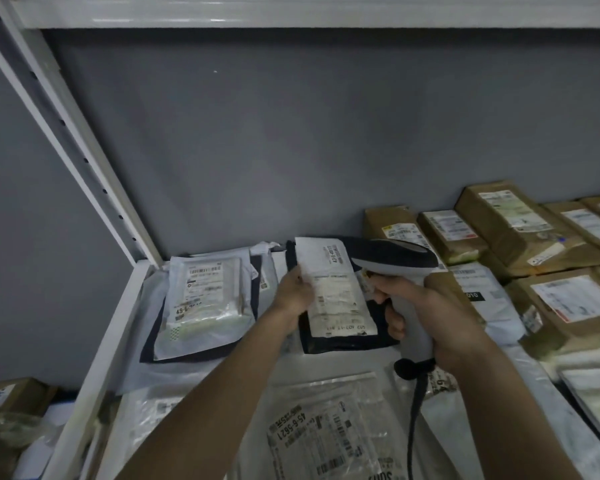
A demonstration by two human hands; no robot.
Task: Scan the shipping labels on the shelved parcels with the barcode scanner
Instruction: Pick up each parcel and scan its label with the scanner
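Your left hand (293, 289) pinches the left edge of the dark parcel (340, 299) at the middle of the frame, tilting its white label (333, 289) up off the shelf (94, 341), while your right hand (440, 313) is wrapped around the grip of the scanner (395, 261). The scanner's head sits right over the label's upper right corner, so the read may fail or pick up a neighbouring label. The thin pinch could also let the parcel slip.
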